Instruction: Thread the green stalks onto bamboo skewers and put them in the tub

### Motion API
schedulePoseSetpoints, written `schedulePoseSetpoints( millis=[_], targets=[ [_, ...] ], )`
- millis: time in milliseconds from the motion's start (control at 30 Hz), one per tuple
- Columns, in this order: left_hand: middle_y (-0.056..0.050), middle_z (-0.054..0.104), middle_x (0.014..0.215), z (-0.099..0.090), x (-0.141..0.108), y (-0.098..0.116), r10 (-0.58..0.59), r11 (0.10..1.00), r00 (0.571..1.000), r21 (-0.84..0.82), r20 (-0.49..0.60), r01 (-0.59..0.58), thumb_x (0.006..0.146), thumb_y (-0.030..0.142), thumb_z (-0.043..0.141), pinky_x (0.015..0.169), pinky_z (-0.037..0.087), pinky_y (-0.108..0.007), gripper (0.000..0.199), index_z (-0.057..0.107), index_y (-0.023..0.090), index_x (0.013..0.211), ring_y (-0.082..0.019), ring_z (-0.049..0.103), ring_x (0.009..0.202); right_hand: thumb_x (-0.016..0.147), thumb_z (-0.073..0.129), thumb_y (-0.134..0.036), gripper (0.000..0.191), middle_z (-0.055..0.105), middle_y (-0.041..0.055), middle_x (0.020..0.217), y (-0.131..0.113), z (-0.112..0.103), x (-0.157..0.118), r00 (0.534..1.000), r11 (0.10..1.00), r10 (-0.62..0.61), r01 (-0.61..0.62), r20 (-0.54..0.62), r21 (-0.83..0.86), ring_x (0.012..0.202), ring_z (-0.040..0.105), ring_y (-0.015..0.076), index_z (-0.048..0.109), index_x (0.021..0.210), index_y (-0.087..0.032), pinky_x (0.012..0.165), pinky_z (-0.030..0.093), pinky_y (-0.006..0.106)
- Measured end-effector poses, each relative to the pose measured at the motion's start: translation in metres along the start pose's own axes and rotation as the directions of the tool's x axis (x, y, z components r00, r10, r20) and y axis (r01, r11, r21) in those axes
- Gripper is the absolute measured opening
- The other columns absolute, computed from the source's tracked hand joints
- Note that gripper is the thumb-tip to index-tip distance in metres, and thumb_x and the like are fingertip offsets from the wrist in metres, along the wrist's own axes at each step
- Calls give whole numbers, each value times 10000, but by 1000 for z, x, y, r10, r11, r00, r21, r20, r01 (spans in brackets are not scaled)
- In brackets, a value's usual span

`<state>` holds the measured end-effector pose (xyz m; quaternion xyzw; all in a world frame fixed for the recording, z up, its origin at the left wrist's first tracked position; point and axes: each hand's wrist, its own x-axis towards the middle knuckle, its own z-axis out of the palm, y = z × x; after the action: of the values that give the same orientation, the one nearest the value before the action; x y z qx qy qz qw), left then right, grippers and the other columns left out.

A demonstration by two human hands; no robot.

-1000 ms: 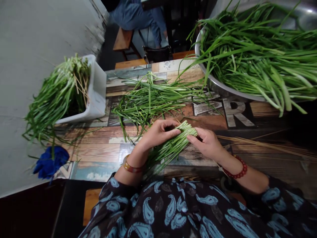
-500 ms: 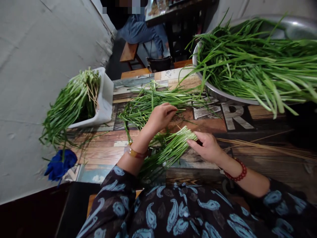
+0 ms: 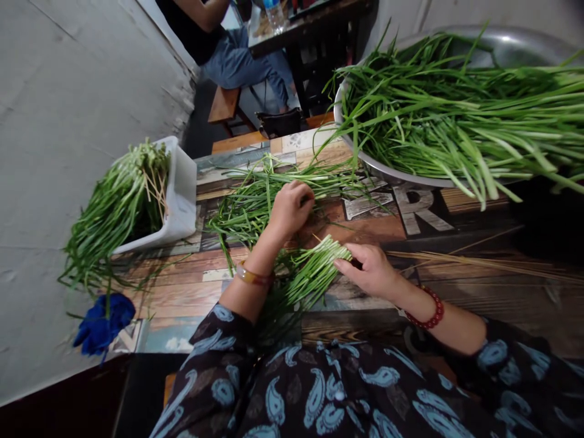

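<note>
My right hand [image 3: 371, 271] pinches the end of a row of garlic chives [image 3: 319, 267], its pale cut ends lined up side by side. A thin skewer tip pokes out at the row's far end, and the green leaves trail toward my body. Just beyond, my left hand [image 3: 292, 207] hovers over or touches a loose pile of chives [image 3: 250, 194]. Its fingers are curled together, and whatever they hold is hidden.
On the right stands a big metal basin [image 3: 347, 140] heaped with chives. Several bamboo skewers [image 3: 456, 261] lie below it. To the left are a white plastic tub [image 3: 182, 204] holding skewered chives and a blue glove [image 3: 104, 322]. A person [image 3: 241, 61] sits beyond the table.
The view has shifted slightly, so most things sit farther left. My left hand's fingers have turned down a little at the pile. My right hand keeps its grip on the row.
</note>
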<state>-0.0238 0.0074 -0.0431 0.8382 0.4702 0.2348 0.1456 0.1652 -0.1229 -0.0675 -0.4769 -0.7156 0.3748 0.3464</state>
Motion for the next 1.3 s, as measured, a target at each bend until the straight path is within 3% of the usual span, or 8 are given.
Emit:
schedulePoseSetpoints(
  millis=[133,267,333,467,533,633,800,1300],
  targets=[
    [-6,626,769,-31,-8,3,-52,983,981,-180,-188,17,829,130,571,711,438,-255,54,609,167,829,-134,560,731,871,545,-339,267,508,-15,565,1,1,-1,1000,999,23,-23,-5,31,565,449,116,542,650,-190,562,347,235],
    [-34,679,933,-48,-23,11,73,991,958,-84,-279,-101,846,172,604,861,450,-310,25,613,186,827,-167,600,906,875,547,-336,275,523,-8,571,1,0,-2,999,999,34,-34,2,38,575,475,122,555,643,-188,571,363,237],
    [-45,686,961,-46,-33,13,43,977,957,-187,-285,-100,859,208,616,876,461,-324,25,614,191,841,-171,613,924,875,543,-323,268,532,-7,579,1,0,-2,1000,999,29,-29,6,34,574,482,121,556,644,-188,573,366,238],
    [-23,664,795,-34,-50,16,-229,745,959,-664,-164,65,866,316,643,712,488,-255,146,584,184,884,-126,619,724,879,527,-311,257,545,-2,596,0,0,-2,1000,1000,10,-10,8,26,562,480,118,549,655,-186,564,359,243],
    [-1,635,714,-29,-57,18,-292,648,956,-743,-38,168,844,354,672,645,464,-226,200,587,174,868,-104,583,641,885,512,-307,260,545,0,601,0,0,-2,1000,1000,1,-1,2,25,557,475,117,538,656,-186,559,354,246],
    [20,595,640,-22,-66,22,-336,629,935,-713,109,310,818,376,690,563,401,-209,232,652,151,862,-85,511,565,881,515,-303,265,513,-12,579,-1,-1,-2,1000,1000,-2,2,-4,22,544,454,113,507,640,-192,547,341,245],
    [19,591,629,-14,-73,30,-384,561,900,-722,206,405,809,373,691,557,364,-202,247,700,129,773,-71,474,569,867,533,-305,286,454,-34,545,-2,-1,-3,1000,1000,21,-21,-12,7,522,429,102,451,614,-200,527,321,238],
    [-28,680,698,-13,-74,40,-384,564,902,-724,196,397,767,337,735,586,418,-211,215,720,125,736,-102,554,622,868,530,-304,213,566,-11,582,-4,-3,-3,995,996,94,-94,17,1,543,500,120,550,688,-192,552,377,237]
  ],
)
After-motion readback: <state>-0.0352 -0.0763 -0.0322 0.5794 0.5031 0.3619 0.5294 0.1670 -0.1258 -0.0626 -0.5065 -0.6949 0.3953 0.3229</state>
